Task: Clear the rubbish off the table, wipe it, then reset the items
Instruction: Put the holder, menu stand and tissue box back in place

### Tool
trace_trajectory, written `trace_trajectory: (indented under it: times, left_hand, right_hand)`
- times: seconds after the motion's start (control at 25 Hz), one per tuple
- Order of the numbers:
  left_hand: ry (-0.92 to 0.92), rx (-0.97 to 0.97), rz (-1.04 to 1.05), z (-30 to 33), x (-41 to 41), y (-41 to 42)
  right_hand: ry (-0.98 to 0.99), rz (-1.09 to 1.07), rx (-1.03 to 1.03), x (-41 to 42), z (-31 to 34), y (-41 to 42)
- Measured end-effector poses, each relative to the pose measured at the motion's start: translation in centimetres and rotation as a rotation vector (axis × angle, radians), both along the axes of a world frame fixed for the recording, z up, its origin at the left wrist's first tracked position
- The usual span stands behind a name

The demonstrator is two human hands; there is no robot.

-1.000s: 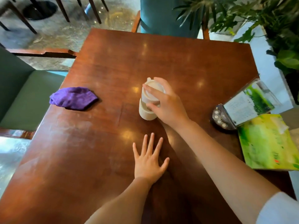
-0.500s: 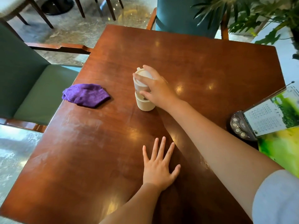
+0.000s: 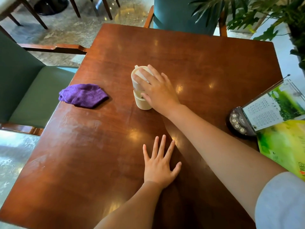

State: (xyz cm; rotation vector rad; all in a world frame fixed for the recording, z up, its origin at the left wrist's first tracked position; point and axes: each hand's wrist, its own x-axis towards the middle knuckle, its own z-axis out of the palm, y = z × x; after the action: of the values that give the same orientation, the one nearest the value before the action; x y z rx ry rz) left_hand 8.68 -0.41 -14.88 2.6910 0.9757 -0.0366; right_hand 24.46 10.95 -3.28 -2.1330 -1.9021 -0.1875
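A cream lidded cup (image 3: 142, 101) with a ribbed base stands upright near the middle of the brown wooden table (image 3: 214, 63). My right hand (image 3: 158, 90) is wrapped around the cup's right side, fingers over the lid and upper wall. My left hand (image 3: 159, 164) lies flat on the table nearer to me, fingers spread, holding nothing. A crumpled purple cloth (image 3: 83, 95) lies at the table's left edge, left of the cup.
At the right edge stand a dark call-button base (image 3: 237, 124) holding a menu card (image 3: 270, 106), with a green packet (image 3: 283, 146) in front of it. A green chair (image 3: 33, 91) is on the left, a teal chair (image 3: 178, 14) at the far side, plants at the top right.
The cup has slid left and away across the table with my right hand on it. My left hand has stayed flat on the table.
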Motion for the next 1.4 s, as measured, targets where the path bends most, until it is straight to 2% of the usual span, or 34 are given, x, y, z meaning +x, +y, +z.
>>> trace_trajectory:
  times: [0.08,0.2,0.32,0.44,0.6,0.76,1.0,1.12,1.4]
  left_hand:
    - [0.003,0.001,0.029,-0.1,0.0,0.4]
    - [0.013,0.012,0.041,-0.3,-0.1,0.8]
    - [0.017,0.029,0.02,-0.3,-0.1,0.5]
    - [0.025,0.038,0.018,-0.4,0.1,0.5]
    - [0.038,0.044,0.021,-0.4,0.1,0.4]
    - [0.035,0.034,0.029,-0.4,0.2,0.3]
    - [0.025,0.037,0.032,-0.3,0.1,0.4]
    - [0.039,0.048,0.032,-0.3,0.1,0.4]
    - [0.01,0.07,0.034,-0.5,0.0,0.4]
  right_hand:
    - [0.031,0.028,-0.13,0.2,0.5,-0.1]
    - [0.068,-0.017,-0.1,1.0,2.2,-2.1]
    - [0.087,-0.232,0.036,4.1,4.2,-7.5]
    - [0.026,-0.469,0.109,7.8,6.0,-13.7]
    - [-0.013,-0.794,-0.008,11.5,7.9,-19.7]
    - [0.054,-0.929,-0.237,12.9,8.8,-21.9]
    - [-0.043,-0.955,-0.24,14.3,8.5,-22.2]
    - [0.093,-0.906,-0.14,15.0,8.4,-22.0]
    - [0.15,-0.47,-0.031,11.9,8.9,-17.8]
